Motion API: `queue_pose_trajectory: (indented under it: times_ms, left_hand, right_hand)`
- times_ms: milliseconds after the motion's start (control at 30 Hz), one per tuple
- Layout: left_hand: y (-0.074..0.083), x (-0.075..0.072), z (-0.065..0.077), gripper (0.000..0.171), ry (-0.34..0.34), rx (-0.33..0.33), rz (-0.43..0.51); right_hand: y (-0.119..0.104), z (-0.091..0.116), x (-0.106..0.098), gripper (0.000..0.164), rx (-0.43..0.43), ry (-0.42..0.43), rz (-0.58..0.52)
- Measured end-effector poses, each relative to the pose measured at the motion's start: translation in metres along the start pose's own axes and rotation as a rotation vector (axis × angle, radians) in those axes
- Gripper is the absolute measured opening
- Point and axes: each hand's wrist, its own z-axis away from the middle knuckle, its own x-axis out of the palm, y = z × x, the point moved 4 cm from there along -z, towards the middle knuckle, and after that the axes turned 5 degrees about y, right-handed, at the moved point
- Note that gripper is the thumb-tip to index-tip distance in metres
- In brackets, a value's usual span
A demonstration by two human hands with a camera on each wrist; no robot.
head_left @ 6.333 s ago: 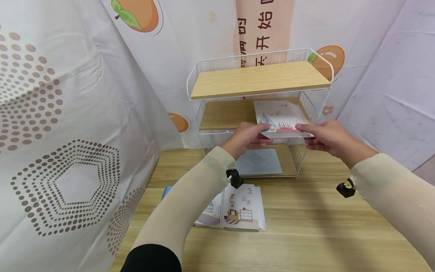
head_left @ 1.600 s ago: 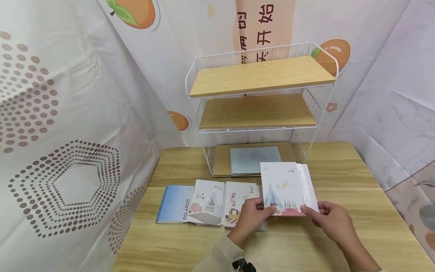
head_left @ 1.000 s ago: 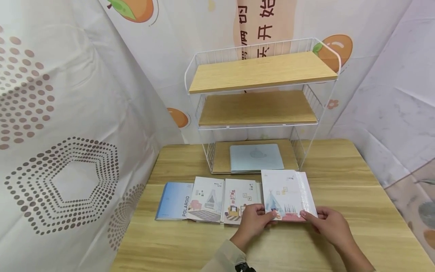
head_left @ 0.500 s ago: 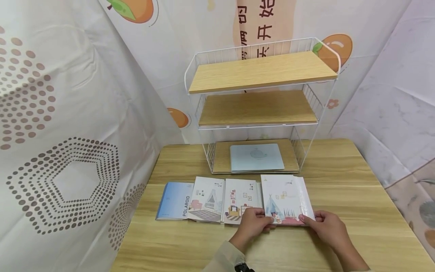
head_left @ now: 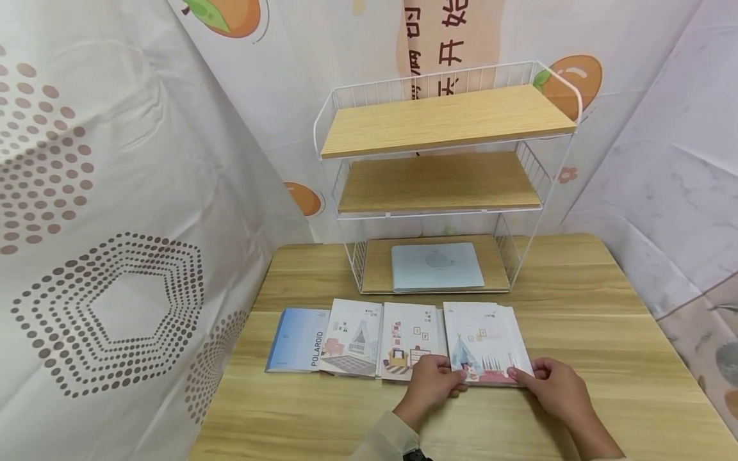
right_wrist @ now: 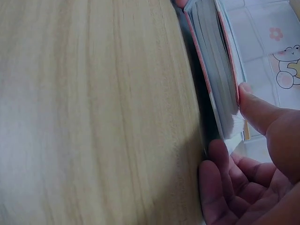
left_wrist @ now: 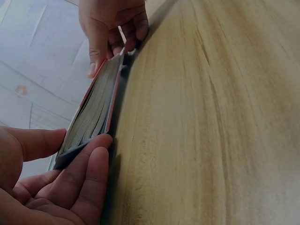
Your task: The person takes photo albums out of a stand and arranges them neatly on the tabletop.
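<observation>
A thick photo album (head_left: 485, 339) with a white cover and a tent drawing lies at the right end of a row of albums, low over the wooden table. My left hand (head_left: 429, 384) pinches its near left corner, thumb on top and fingers beneath. On the near right corner, my right hand (head_left: 556, 388) pinches likewise. The left wrist view has the album's page edges (left_wrist: 93, 110) between both hands, the near edge slightly raised over a dark shadow. In the right wrist view the right thumb presses the cover while the fingers curl under the album (right_wrist: 213, 65).
To the left lie a blue POLAROID album (head_left: 296, 340), a white album with an armchair drawing (head_left: 352, 338) and another white album (head_left: 406, 333). Behind stands a three-tier wire shelf (head_left: 444, 186) with wooden boards. A pale blue book (head_left: 436, 266) rests on its lowest tier.
The album came off the shelf's middle tier between both hands and was brought down to the table beside the others. In the last second it has sunk lower, toward the near side.
</observation>
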Motion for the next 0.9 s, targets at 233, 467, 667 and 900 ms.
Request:
queue_pose_trajectory:
  times_ms: [233, 467, 667, 900]
  left_hand:
    - [-0.0009, 0.0002, 0.0012, 0.019, 0.027, 0.018, -0.021]
    - [-0.0009, -0.0007, 0.0021, 0.009, 0.03, 0.03, -0.033]
    - [-0.0045, 0.0, 0.0039, 0.012, 0.046, 0.044, -0.046]
    - [-0.0022, -0.0004, 0.0056, 0.012, 0.06, 0.075, -0.039]
  right_hand:
    - [-0.0004, -0.0012, 0.0007, 0.068, -0.003, -0.022, 0.008]
    - [0.0018, -0.0004, 0.0025, 0.07, 0.021, -0.016, -0.007]
    - [0.0016, 0.0027, 0.0037, 0.068, 0.022, 0.007, -0.011]
    - [-0.0006, 0.0054, 0.004, 0.066, 0.024, 0.035, -0.009]
